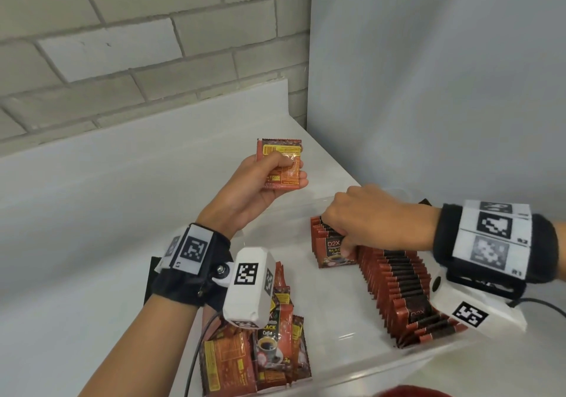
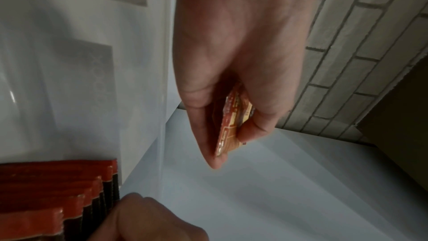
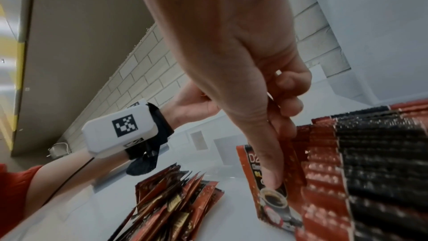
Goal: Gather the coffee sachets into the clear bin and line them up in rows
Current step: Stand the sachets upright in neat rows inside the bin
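Note:
My left hand (image 1: 284,167) is raised over the counter behind the clear bin (image 1: 333,311), thumb pinching a few red-orange coffee sachets (image 1: 280,151) with their printed backs up. The left wrist view shows those sachets (image 2: 234,116) edge-on between the thumb and fingers of the left hand (image 2: 231,135). My right hand (image 1: 343,240) reaches into the bin and pinches an upright D2X sachet (image 1: 333,255) at the front of a short row. In the right wrist view the right hand (image 3: 277,153) has its thumb on that sachet's (image 3: 273,202) face. Beside it stands a long, tight row of sachets (image 1: 398,286).
A loose pile of sachets (image 1: 260,350) lies at the lower left, under my left wrist; I cannot tell whether it is inside the bin. The white counter (image 1: 107,213) meets a grey brick wall (image 1: 153,44) behind and a pale panel (image 1: 428,90) on the right.

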Motion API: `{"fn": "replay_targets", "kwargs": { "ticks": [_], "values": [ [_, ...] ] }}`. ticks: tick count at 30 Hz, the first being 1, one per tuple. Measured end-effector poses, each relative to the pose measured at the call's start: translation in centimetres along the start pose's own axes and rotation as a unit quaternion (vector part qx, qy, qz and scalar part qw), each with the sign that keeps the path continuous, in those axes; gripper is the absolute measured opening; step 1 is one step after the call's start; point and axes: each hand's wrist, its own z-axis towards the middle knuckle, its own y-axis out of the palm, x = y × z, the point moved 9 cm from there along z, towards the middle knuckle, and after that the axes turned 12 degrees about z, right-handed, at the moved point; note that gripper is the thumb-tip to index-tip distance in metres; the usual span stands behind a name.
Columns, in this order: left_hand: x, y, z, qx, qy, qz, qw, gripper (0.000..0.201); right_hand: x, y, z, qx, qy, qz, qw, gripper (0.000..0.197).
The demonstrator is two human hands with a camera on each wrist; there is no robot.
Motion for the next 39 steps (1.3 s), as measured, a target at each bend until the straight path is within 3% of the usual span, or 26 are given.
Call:
{"fn": "replay_targets", "kwargs": {
  "ticks": [7,11,14,18,20,27,30,34,39],
  "values": [
    [-0.1,0.0,-0.1,-0.003,0.001,0.004,1.0,0.018,0.1,0.2,-0.1,-0.016,-0.002,0.021,1.0,0.047],
    [0.0,0.1,-0.1,-0.005,0.005,-0.003,1.0,0.016,1.5,-0.8,-0.1,-0.007,0.016,0.168,0.986,0.032],
    [0.2,0.2,-0.1,-0.006,0.013,-0.011,1.0,0.015,3.1,-2.9,0.1,0.05,0.03,0.362,0.93,0.031],
    [0.4,0.9,-0.4,-0.034,0.021,0.018,0.999,0.016,3.8,-4.5,0.6,0.121,0.034,0.587,0.799,0.026],
    [0.4,1.3,-0.6,-0.055,0.019,0.035,0.998,0.019,3.7,-4.7,0.8,0.145,0.03,0.636,0.758,0.021],
    [0.3,1.5,-0.8,-0.078,0.023,0.058,0.995,0.035,3.8,-4.4,0.5,0.141,0.024,0.737,0.66,0.014],
    [0.3,1.6,-0.7,-0.077,0.02,0.047,0.996,0.038,4.2,-4.3,-0.1,0.127,0.047,0.738,0.662,0.012],
    [0.7,1.5,-0.7,-0.083,0.046,0.065,0.993,0.015,5.1,-5.0,-1.6,0.155,0.052,0.734,0.659,0.02],
    [1.0,1.6,-0.7,-0.098,0.076,0.037,0.992,0.024,5.5,-5.2,-2.6,0.178,0.048,0.805,0.564,0.037]
  ]
}}
